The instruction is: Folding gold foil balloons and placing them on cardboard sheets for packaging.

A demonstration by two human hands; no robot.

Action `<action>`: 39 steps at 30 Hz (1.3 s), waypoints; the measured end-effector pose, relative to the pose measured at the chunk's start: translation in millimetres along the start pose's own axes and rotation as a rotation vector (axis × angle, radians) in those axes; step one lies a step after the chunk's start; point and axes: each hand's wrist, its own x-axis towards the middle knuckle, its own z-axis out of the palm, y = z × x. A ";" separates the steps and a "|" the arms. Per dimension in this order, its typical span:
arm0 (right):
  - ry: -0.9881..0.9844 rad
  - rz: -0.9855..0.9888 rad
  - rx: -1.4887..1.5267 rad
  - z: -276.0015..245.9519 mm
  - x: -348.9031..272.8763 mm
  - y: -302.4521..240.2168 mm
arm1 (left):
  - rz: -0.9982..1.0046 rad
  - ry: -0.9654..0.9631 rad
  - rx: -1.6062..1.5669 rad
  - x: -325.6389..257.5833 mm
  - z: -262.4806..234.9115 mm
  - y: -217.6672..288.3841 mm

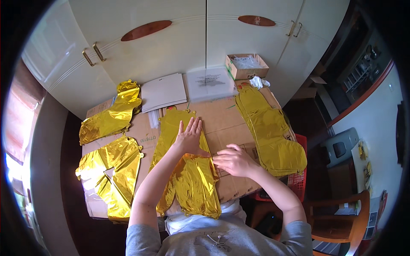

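Note:
A flat gold foil balloon [170, 126] lies in front of me, its near part [194, 187] shiny and wrinkled. My left hand [190, 138] rests on it, palm down with the fingers stretched and the thumb pointing right. At the balloon's right edge, the fingers of my right hand [235, 161] are drawn together on the foil; its thumb is mostly hidden. To the left lie a shiny gold foil balloon [124, 155] and, behind it, another gold foil balloon [109, 121]. A long gold foil balloon [267, 132] is spread at the right.
Brown cardboard [228, 123] covers the table. Along its back are grey card sheets [163, 90], a clear plastic sheet [209, 85], an open cardboard box [247, 66] holding clear bags, and crumpled white tissue [258, 82]. A red basket [299, 183] and a wooden chair [341, 222] stand at right.

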 end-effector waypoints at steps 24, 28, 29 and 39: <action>-0.141 0.027 0.069 17.9 -31.1 -12.5 | 0.319 0.294 -0.098 -91.7 14.5 70.9; -0.135 0.039 0.092 17.1 -32.0 -12.5 | 0.250 0.408 0.015 -87.1 16.5 68.9; -0.130 0.045 0.105 17.4 -32.0 -11.7 | 0.222 0.399 0.038 -83.6 16.6 68.2; -0.159 0.058 0.072 17.9 -31.8 -11.8 | 0.035 0.358 0.129 -43.4 15.7 53.2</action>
